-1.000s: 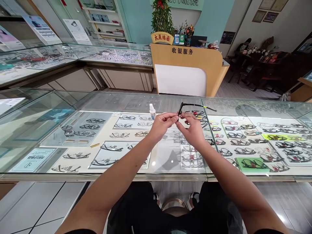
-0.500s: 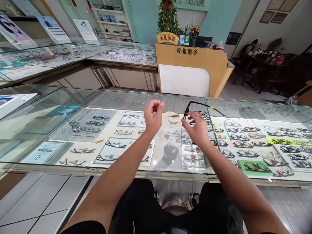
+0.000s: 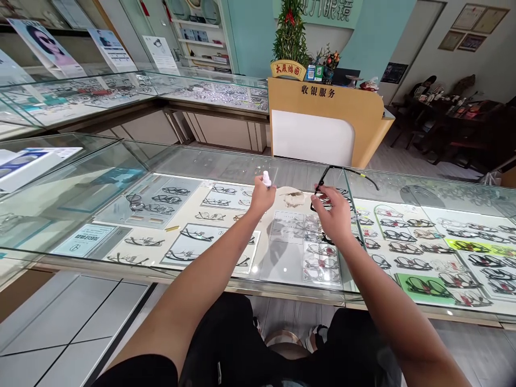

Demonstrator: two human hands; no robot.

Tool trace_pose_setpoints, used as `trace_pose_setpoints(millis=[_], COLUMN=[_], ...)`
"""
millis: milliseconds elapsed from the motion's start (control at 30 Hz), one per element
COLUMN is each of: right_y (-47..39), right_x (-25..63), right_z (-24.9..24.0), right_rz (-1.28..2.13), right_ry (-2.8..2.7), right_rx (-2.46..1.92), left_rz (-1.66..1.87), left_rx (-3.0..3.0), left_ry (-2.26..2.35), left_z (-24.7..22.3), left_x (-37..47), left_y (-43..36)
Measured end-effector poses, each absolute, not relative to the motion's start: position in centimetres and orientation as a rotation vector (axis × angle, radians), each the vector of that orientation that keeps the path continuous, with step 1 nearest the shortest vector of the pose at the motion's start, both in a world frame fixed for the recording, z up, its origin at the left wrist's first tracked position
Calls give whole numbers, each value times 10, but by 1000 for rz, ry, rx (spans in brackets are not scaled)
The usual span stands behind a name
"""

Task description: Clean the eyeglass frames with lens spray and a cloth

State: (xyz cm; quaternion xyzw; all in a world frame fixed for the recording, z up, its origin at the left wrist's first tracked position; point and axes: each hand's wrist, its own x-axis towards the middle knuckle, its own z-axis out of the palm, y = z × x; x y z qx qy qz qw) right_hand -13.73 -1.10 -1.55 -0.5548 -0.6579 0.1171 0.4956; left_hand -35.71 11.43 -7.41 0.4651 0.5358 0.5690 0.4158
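Observation:
A small white bottle with a narrow top (image 3: 266, 179) rises out of my left hand (image 3: 263, 194), whose fingers are wrapped round it above the glass. My right hand (image 3: 332, 210) pinches a black pair of glasses (image 3: 320, 188) at its front. One temple arm of the glasses sticks out to the right and bears a yellow-green mark. Between the two hands a crumpled beige cloth (image 3: 293, 196) lies on the counter, touched by neither.
Rows of spectacles fill the glass display case (image 3: 278, 279) under my arms. At the left stands a white box (image 3: 30, 167). Across the aisle are a wooden cashier desk (image 3: 371, 107) with a plant on it and another glass case (image 3: 209, 97).
My left hand has turned, and the white bottle top now shows above its fingers. The right hand still holds the glasses. The whole view has shifted slightly.

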Motion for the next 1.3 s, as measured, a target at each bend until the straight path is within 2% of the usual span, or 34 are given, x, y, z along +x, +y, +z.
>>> trace_pose_setpoints(millis=[167, 367, 533, 633, 833, 1067, 1300], right_y=[-11, -10, -12, -15, -19, -20, -18], right_x=[-136, -134, -136, -137, -139, -140, -141], right_z=[-14, -15, -11, -8, -6, -1, 1], right_rz=[278, 256, 235, 284, 491, 971, 1127], right_ry=[-1586, -1624, -1677, -1694, -1704, -1635, -1578], right_rx=[-1334, -1289, -1240, -1211, -1108, -948, -868], left_rz=[1413, 1478, 1048, 820, 691, 891, 934], left_rx=[1040, 1006, 940, 928, 1070, 1420, 1553], left_ry=[1376, 1123, 522, 382, 304, 609, 686], left_z=[-76, -40, -3, 5, -2, -15, -18], left_x=[-362, -359, -361, -363, -359, -344, -342], left_y=[121, 107, 80, 69, 70, 65, 62])
